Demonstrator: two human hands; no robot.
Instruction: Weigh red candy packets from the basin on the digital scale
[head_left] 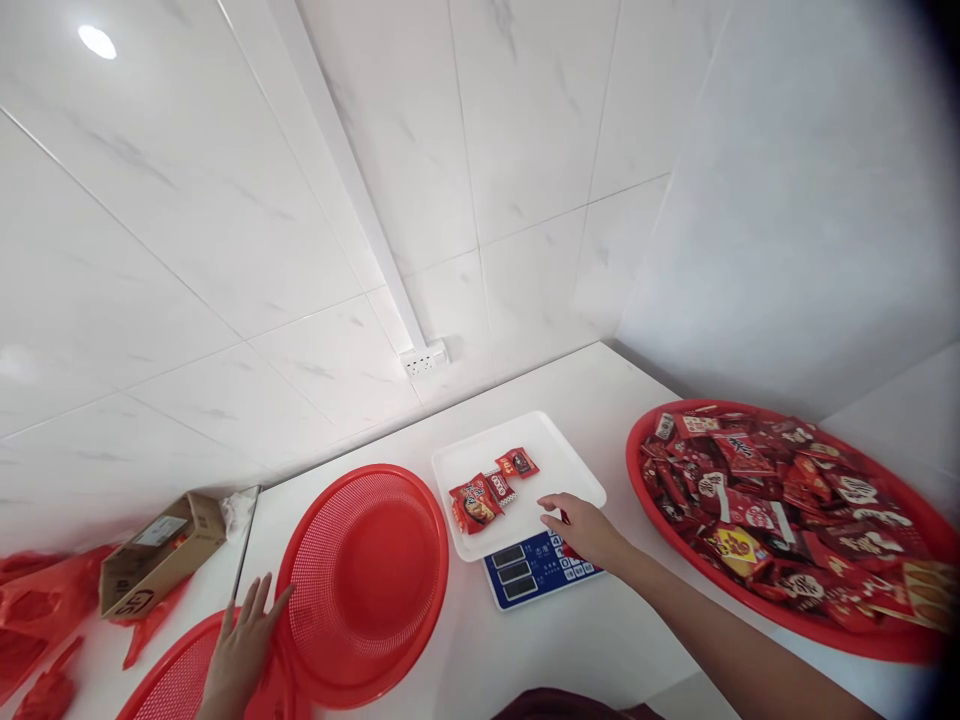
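Observation:
My right hand (pixel 585 530) is over the near right edge of a white tray (pixel 559 470), fingers curled round a small red snack packet (pixel 570 551) that my palm mostly hides. Several red snack packets lie in the tray, among them a larger noodle-picture packet (pixel 475 503) and a small one (pixel 517 462). Under the tray is a digital scale (pixel 517 572) with a blue panel, its keys partly covered by my hand. At the left, my left hand (pixel 244 640) has its fingers spread over the rims where two red baskets meet; one is the round mesh basket (pixel 375 560).
A large red basin (pixel 645 500) heaped with red snack packets stands at the right. The second red basket (pixel 176 675) is at lower left. Beyond it are a cardboard box (pixel 142 580) and red plastic bags (pixel 56 620). A power socket (pixel 424 360) is on the tiled wall.

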